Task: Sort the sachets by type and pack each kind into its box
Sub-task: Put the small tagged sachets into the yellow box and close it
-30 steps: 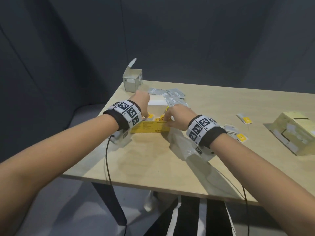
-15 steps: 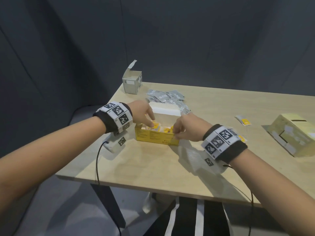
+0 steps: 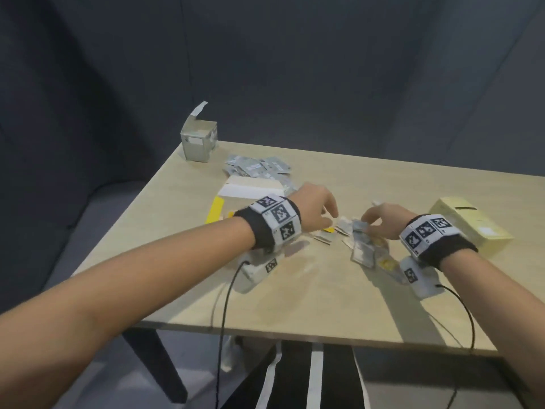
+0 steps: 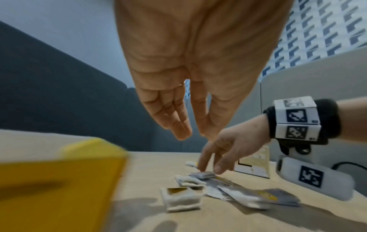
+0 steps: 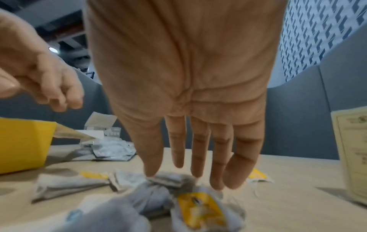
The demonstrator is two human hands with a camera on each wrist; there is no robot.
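Right fingers: spread and straight, tips of right hand [image 5: 184,97] touching a grey sachet [image 5: 166,180] on top of the mixed pile [image 3: 364,249]; no pinch yet.
Left fingers: left hand [image 3: 314,211] hovered over the table [image 3: 295,305], relaxed, holding nothing.
Pile: grey and yellow-tag sachets overlapped, near the yellow box [image 4: 55,188].
Boxes: grey box [image 3: 199,141] at far corner, grey sachets [image 3: 258,166] beside it; pale box [image 3: 472,225] on the right.
Step, my guess: picking one grey sachet out.
Do well: pinch only the top one by its edge, lift clear so yellow-tag ones don't drag, left hand could pin the pile.
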